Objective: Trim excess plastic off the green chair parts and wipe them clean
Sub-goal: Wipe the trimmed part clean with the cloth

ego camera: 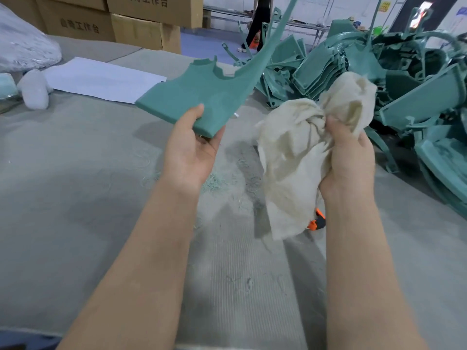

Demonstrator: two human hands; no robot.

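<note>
Part in hand: we hold the green chair part (214, 97) tilted above the table (75, 198), gripped by its near corner only, its long thin arm rising out of view.
Left fingers: on the left hand (188, 157) the thumb (195, 114) lies on top and the other fingers are hidden beneath, so together they pinch that corner.
Right fingers: the right hand (346, 157) has its fingers (336, 122) curled into a bunch of the cloth (298, 152), and the rest of the cloth hangs loose below.
Slip risk: with one corner pinched and so much of the part hanging beyond it, we think a firm wipe could twist it out of our grip.
Snag risk: the far edge looks jagged. The cloth may catch there and leave lint, or the loose plastic may tear unevenly.
Swing risk: the pile of green parts (404, 84) sits near on the right, so turning the long arm could knock it.
Hidden tool: the tail of the cloth covers most of an orange and black tool (317, 222) on the table. If it is the cutter, reaching under blind could nick us.
Dirt risk: green shavings (214, 183) lie just below. If the cloth trails through them, or we set the part down there, the wipe is undone.
</note>
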